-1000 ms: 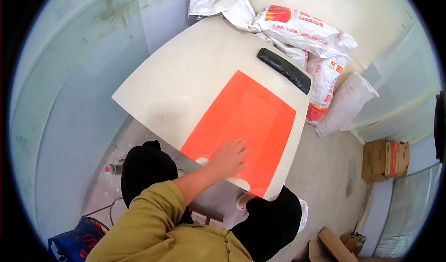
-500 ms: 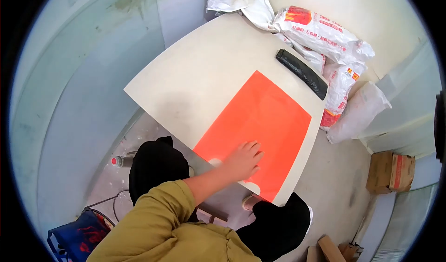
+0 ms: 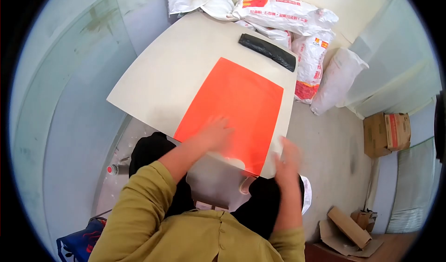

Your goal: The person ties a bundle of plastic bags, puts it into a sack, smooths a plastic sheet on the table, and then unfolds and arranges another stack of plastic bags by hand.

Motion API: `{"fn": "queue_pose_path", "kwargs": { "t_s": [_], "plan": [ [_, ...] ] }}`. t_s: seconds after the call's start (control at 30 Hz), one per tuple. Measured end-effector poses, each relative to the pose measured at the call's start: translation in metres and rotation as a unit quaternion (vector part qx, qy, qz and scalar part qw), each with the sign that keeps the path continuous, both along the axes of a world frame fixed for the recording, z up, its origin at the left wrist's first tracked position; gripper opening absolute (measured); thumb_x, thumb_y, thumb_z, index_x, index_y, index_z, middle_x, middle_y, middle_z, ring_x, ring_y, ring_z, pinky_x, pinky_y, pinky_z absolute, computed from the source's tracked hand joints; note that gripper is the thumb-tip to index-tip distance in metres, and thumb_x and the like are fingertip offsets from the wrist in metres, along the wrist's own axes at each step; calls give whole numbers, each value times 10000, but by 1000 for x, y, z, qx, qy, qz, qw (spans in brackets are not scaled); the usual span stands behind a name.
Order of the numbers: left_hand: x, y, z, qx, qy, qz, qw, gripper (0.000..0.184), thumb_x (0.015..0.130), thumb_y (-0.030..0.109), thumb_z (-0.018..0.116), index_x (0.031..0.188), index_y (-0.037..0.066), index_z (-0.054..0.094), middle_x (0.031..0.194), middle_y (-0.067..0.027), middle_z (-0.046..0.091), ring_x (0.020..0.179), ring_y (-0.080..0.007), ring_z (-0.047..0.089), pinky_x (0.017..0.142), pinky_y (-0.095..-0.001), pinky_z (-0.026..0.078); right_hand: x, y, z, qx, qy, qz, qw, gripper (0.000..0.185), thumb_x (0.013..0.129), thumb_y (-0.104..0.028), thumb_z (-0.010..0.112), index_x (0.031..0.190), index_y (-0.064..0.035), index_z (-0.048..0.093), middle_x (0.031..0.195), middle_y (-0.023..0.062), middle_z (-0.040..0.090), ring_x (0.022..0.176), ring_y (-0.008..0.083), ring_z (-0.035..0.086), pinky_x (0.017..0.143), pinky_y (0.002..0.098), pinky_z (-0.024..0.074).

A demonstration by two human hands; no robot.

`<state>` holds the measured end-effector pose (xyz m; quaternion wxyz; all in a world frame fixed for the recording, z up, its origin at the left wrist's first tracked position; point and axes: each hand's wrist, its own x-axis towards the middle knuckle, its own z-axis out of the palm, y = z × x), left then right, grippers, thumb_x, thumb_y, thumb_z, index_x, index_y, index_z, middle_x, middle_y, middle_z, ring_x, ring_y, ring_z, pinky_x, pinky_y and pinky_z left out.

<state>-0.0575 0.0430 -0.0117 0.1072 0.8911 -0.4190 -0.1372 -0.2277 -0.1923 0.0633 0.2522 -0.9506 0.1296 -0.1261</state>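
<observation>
A flat orange-red sheet [image 3: 237, 104], perhaps a plastic bag, lies on the pale table, with rounded white notches along its near edge. My left hand [image 3: 217, 133] is over the sheet's near left part; its fingers look spread but are blurred, and whether they touch it I cannot tell. Beside the table's near right corner is my right hand [image 3: 289, 160], also blurred, with thumb and fingers apart and nothing visible in it. Across the far right side of the table lies a black roll [image 3: 268, 52] of plastic-like film.
The pale table [image 3: 153, 76] stands before my knees. White sacks with red print [image 3: 283, 13] are piled beyond its far edge. A cardboard box [image 3: 387, 134] stands on the floor at right, flattened cardboard [image 3: 346, 234] lies lower right, and a blue bag [image 3: 83, 241] is lower left.
My right hand has come into view at the table's right corner. My left hand has shifted left over the sheet. The whole view has moved, so the table appears further up and left.
</observation>
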Motion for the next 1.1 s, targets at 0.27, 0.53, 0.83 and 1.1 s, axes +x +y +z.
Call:
{"fn": "queue_pose_path", "kwargs": {
  "t_s": [0.27, 0.53, 0.83, 1.1],
  "plan": [
    [27, 43, 21, 29, 15, 94, 995, 623, 855, 292, 679, 1448, 179, 527, 1569, -157, 370, 1456, -344, 342, 1133, -482, 371, 60, 58, -104, -170, 55, 152, 972, 647, 935, -451, 634, 1441, -68, 504, 1569, 230, 359, 1461, 425, 301, 1182, 573, 242],
    [39, 18, 22, 50, -33, 55, 997, 418, 781, 280, 760, 1120, 58, 657, 1177, -137, 594, 1151, -321, 566, 909, -445, 520, 136, 25, -114, -138, 36, 144, 979, 630, 948, -440, 624, 1439, -61, 511, 1565, 239, 352, 1448, 448, 303, 1156, 574, 275],
    [51, 17, 25, -17, -41, 48, 998, 343, 732, 217, 776, 1006, 50, 654, 1078, -132, 590, 1038, -319, 578, 797, -424, 545, 280, -19, -118, -197, 113, 69, 971, 682, 990, -527, 494, 1558, -168, 382, 1660, 152, 240, 1542, 385, 155, 1225, 594, 116],
    [54, 12, 28, -50, -25, 47, 997, 345, 703, 187, 782, 987, 46, 647, 1057, -135, 579, 997, -319, 571, 749, -429, 543, 329, -5, -116, -211, 117, 37, 970, 666, 1008, -538, 449, 1568, -190, 360, 1667, 146, 217, 1532, 395, 170, 1202, 625, 159]
  ]
}}
